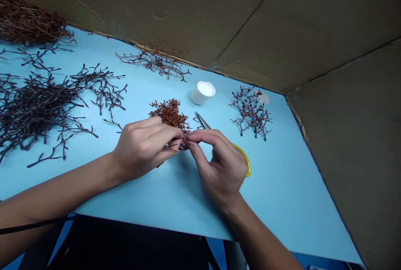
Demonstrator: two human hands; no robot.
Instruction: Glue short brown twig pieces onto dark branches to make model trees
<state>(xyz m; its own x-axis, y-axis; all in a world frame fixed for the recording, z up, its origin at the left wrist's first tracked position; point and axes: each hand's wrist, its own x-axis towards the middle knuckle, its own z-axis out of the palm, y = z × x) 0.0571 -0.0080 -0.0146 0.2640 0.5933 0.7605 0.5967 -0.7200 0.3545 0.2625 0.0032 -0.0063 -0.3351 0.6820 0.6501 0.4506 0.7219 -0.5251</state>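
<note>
Nearest the camera, the left forearm enters from the lower left and the right forearm from the lower right, and the two hands meet just above the near edge of the pale blue board (282, 190). The left hand (142, 149) and the right hand (217, 165) are close together, their fingertips almost touching as they pinch the near end of a reddish-brown twig clump (169, 115) from either side. The clump lies between the hands and runs away from them, its long axis slanting up and to the left, so its far end sits over the left hand. Under the right hand lie yellow-handled scissors (242, 159), their steel blades (202, 120) pointing up and left beside the clump; whether the palm grips the handle, I cannot tell. Farther off stand a white cup (202, 92), tilted on the board, and a loose dark twig cluster (250, 113) to its right. A spread dark twig pile (37, 103) covers the left side, a thin twig spray (153, 63) lies along the far edge, and a brown cardboard wall (344, 136) rises behind.
</note>
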